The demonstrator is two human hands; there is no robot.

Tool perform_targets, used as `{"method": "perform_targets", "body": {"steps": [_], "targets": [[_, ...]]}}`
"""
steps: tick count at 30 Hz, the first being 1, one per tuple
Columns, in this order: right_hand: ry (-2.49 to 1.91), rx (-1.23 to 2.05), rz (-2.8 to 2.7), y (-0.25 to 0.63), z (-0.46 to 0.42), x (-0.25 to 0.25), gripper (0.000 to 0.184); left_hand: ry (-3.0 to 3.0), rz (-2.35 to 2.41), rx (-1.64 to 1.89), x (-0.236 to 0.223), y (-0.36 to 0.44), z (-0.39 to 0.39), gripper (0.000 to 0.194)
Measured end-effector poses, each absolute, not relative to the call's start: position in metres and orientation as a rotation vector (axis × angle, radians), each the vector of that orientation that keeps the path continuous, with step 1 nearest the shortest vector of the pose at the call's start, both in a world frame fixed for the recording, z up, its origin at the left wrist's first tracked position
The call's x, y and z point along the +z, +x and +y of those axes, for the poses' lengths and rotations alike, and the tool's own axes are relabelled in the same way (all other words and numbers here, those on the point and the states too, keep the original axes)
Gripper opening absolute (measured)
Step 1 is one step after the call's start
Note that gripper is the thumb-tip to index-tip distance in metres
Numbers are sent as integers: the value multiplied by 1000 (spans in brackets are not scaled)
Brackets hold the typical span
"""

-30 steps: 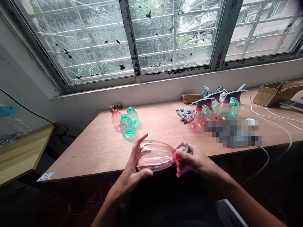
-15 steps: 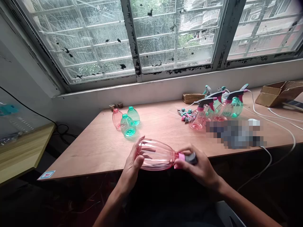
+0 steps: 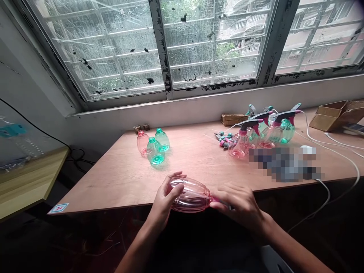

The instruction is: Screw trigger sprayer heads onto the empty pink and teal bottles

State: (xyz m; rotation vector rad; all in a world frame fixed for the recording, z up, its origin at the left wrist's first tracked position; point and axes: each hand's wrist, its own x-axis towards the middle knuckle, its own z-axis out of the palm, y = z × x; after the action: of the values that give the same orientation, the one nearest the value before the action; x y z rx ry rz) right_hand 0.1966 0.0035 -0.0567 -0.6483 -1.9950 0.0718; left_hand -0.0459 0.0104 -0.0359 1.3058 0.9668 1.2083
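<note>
A clear pink spray bottle (image 3: 195, 195) lies sideways between my hands, over the table's front edge. My left hand (image 3: 166, 197) wraps round its base, thumb on the near side and fingers behind. At the neck, my right hand (image 3: 239, 203) is closed on the pink collar of the spray head (image 3: 215, 199); its fingers hide most of the head. Beyond my left hand stand two green bottles (image 3: 156, 151) and a pink bottle (image 3: 142, 143), all without heads. Farther right are several bottles with trigger heads fitted, a pink one (image 3: 238, 145) nearest.
Loose spray heads (image 3: 223, 139) lie in a small pile left of the fitted bottles. Behind them sits a flat brown box (image 3: 233, 119), and an open cardboard box (image 3: 331, 116) is at the far right. White cables (image 3: 341, 151) cross the table's right side. A blurred patch covers something there.
My right hand has turned over the spray head, so its fingers now cover the dark part that showed before. The bottle has dropped slightly, and my left thumb has shifted along it.
</note>
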Motion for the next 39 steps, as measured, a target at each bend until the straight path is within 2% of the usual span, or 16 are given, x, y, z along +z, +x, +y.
{"method": "perform_targets", "body": {"steps": [3,7,10,13,16,19,21,23,25,27,28,35,39], "targets": [[-795,480,-1866,197,7,-55,15,1365,1052,1362,-41,-33,0,43],[-895,1001,-1626,194,8,-56,26,1550,1070,1525,-49,-26,-7,40],[-906,1223,-1492,190,9,-57,32,1746,1005,1665,-51,-28,-8,41],[-892,1295,-1517,196,11,-53,34,1957,933,1741,-47,-33,-12,48],[-917,1191,-1739,214,13,-38,29,2203,901,1660,-39,-37,-14,64],[-1003,896,-1970,232,14,-19,27,2523,1025,1286,-32,-35,-8,80],[-1061,640,-2095,237,15,-13,28,2659,1122,1026,-31,-29,2,83],[-1110,374,-2157,238,18,-12,36,2708,1163,937,-34,-20,17,78],[-1154,110,-2155,238,23,-18,53,2701,1173,946,-37,-11,36,71],[-1184,-82,-2133,241,30,-26,69,2654,1147,961,-38,-6,60,70],[-1197,-141,-2114,246,35,-31,71,2610,1116,967,-39,-5,72,71],[-1558,-315,-1640,342,74,-69,41,1935,953,991,-50,-4,135,66],[-1846,-392,-1682,401,96,-87,38,1834,915,974,-60,3,153,65]]}}
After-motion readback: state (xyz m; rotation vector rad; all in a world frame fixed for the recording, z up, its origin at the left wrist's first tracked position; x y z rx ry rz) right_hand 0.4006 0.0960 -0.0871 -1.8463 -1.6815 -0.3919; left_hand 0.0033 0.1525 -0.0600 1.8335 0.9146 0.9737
